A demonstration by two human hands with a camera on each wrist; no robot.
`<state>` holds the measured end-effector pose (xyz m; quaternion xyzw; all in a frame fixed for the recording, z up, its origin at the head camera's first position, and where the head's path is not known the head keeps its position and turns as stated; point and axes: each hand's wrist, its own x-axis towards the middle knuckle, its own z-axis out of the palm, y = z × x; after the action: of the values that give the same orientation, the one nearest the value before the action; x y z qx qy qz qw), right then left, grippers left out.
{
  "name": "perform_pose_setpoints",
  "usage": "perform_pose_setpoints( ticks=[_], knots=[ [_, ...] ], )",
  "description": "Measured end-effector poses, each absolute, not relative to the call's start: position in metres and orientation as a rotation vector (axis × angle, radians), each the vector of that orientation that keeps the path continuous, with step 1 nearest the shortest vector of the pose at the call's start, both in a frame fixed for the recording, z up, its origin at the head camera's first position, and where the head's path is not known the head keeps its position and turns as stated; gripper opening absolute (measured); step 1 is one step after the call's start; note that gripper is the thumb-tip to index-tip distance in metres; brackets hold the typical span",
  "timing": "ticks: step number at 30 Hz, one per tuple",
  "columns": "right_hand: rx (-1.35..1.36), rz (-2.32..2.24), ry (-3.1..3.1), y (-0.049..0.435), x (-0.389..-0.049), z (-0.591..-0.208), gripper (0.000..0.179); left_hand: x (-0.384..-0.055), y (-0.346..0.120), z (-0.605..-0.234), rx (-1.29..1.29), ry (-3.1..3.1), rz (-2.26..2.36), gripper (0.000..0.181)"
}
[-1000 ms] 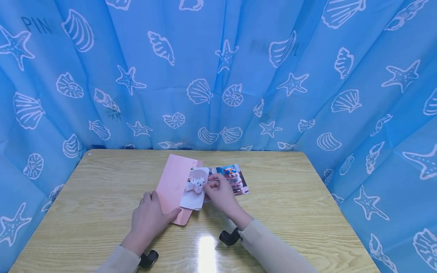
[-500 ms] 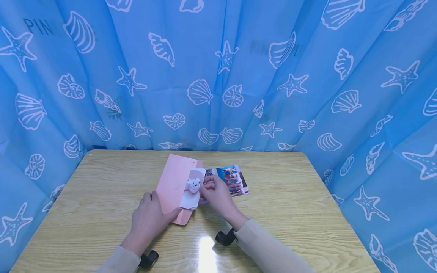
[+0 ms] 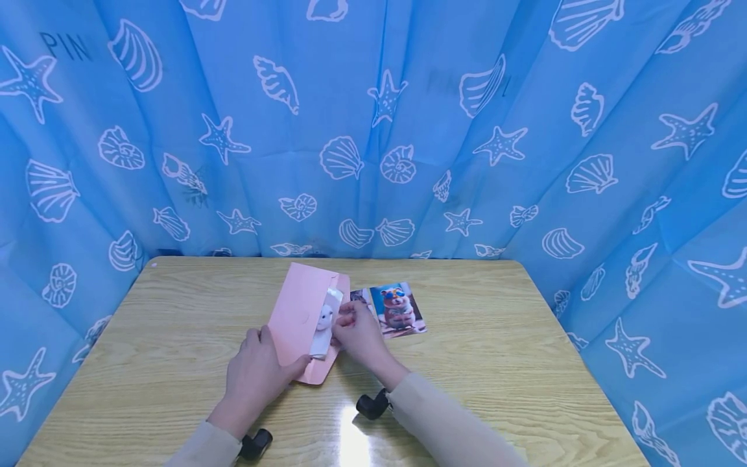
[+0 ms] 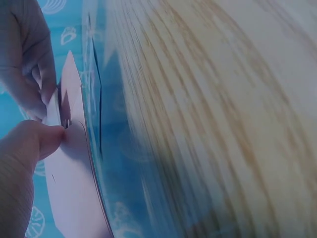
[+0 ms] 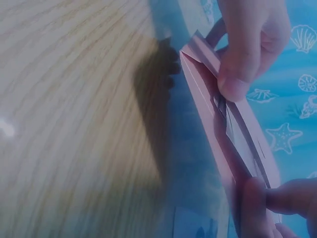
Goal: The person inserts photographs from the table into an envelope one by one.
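A pink envelope (image 3: 299,305) lies tilted in front of me, its flap side facing right. My left hand (image 3: 257,370) grips the envelope's lower left part, thumb near the mouth; the left wrist view shows that thumb (image 4: 47,139) pressing at the edge. Partly inside the mouth is a photo card (image 3: 323,322) of a white animal, only a narrow strip of it showing. With fingertips at its right edge, my right hand (image 3: 362,337) pinches the photo card. In the right wrist view the card's edge (image 5: 240,141) stands between the envelope's walls.
Right of the envelope lies a photo of a hamster in sunglasses (image 3: 398,311), with another picture (image 3: 360,296) beside it, partly behind my right hand. The wooden table (image 3: 496,363) reaches back to a blue shell-print curtain (image 3: 373,130). A black device (image 3: 372,405) sits at my right wrist.
My right hand has moved left with the photo card, which now sits deeper in the envelope. More of the hamster photo is uncovered. The left hand has stayed about where it was.
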<state>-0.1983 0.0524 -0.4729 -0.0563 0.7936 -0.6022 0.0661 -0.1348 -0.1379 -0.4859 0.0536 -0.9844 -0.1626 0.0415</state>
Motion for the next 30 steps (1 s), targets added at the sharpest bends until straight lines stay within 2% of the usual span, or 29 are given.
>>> perform_pose_setpoints(
  ticks=[13,30],
  knots=[
    [-0.34,-1.655,2.4,0.04,-0.194,-0.482,0.049,-0.134,-0.137,-0.487,0.154,-2.982,-0.504,0.104],
    [-0.38,-1.617,2.36,0.044,-0.192,-0.472,0.041,-0.136,-0.143,-0.485,0.212,-3.005,-0.531,0.108]
  ],
)
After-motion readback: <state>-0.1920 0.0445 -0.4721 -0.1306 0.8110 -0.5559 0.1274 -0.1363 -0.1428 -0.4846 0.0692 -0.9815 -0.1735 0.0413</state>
